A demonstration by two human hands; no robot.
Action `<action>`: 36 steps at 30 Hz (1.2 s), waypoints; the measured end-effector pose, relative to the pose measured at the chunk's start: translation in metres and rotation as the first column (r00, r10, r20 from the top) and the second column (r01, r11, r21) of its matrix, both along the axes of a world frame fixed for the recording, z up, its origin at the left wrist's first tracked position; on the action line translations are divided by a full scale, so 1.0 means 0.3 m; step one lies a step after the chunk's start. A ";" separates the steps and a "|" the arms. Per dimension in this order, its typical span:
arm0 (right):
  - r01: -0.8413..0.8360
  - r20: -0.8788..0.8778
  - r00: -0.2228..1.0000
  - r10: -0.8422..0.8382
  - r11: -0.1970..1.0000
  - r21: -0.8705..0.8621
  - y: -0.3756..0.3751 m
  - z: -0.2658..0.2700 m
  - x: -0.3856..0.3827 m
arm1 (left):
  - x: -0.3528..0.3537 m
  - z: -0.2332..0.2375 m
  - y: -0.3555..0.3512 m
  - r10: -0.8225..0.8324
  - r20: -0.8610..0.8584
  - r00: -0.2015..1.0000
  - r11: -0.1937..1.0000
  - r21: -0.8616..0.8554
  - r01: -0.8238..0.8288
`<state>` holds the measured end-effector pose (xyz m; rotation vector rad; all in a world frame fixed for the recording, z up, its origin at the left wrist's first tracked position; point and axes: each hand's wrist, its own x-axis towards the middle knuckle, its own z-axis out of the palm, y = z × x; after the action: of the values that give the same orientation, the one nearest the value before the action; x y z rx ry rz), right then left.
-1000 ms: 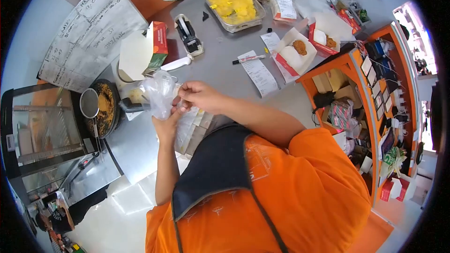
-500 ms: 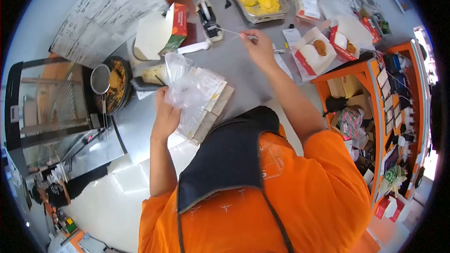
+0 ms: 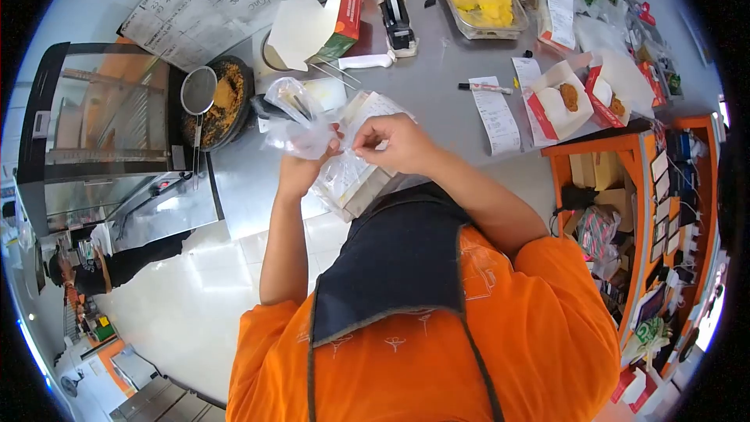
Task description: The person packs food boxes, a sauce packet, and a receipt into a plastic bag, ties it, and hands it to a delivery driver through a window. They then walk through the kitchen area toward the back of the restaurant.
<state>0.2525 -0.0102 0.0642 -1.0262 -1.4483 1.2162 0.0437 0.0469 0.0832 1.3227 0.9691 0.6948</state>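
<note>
My left hand (image 3: 301,173) is closed round the gathered neck of a clear plastic bag (image 3: 291,139), whose loose top puffs out above the fist. Inside the bag, a pale carton (image 3: 359,197) with a printed slip rests near the counter's front edge. Fingertips of my right hand (image 3: 397,143) are pinched together just right of the bag's neck; the strip of tape they drew from the dispenser is too fine to make out clearly. Farther back on the counter stands the black-and-white tape dispenser (image 3: 398,27).
A white-handled knife (image 3: 367,61) and an open red-and-white box (image 3: 312,27) lie beyond the bag. To the right are receipts (image 3: 495,117), a marker (image 3: 484,88) and boxes of fried food (image 3: 564,101). A strainer (image 3: 198,91) hangs over a pan at left.
My right hand has left the tape dispenser, where it was pulling out a strip, and come to the bag's neck. My left hand has raised and bunched the bag's top.
</note>
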 end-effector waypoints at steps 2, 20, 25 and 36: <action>0.064 0.074 0.995 -0.068 0.997 0.054 0.018 0.003 -0.016 | 0.012 0.005 -0.023 0.063 0.055 0.997 0.998 -0.017 -0.062; 0.024 0.394 0.918 -0.055 0.996 0.082 0.024 -0.117 0.008 | -0.013 -0.104 -0.052 -0.001 -0.218 0.976 0.815 0.565 0.127; -0.141 0.614 0.788 -0.040 0.959 0.244 0.040 -0.217 0.035 | 0.003 -0.082 -0.062 0.183 0.013 0.983 0.736 0.661 -0.146; 0.020 0.584 0.799 -0.145 0.976 0.215 0.036 -0.237 0.027 | 0.016 -0.139 -0.160 0.293 -0.113 0.950 0.738 0.659 -0.149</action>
<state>0.2607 0.0005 -0.0067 -1.3915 -1.9370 0.6750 0.0485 -0.0010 0.0414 1.9370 1.1202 1.1647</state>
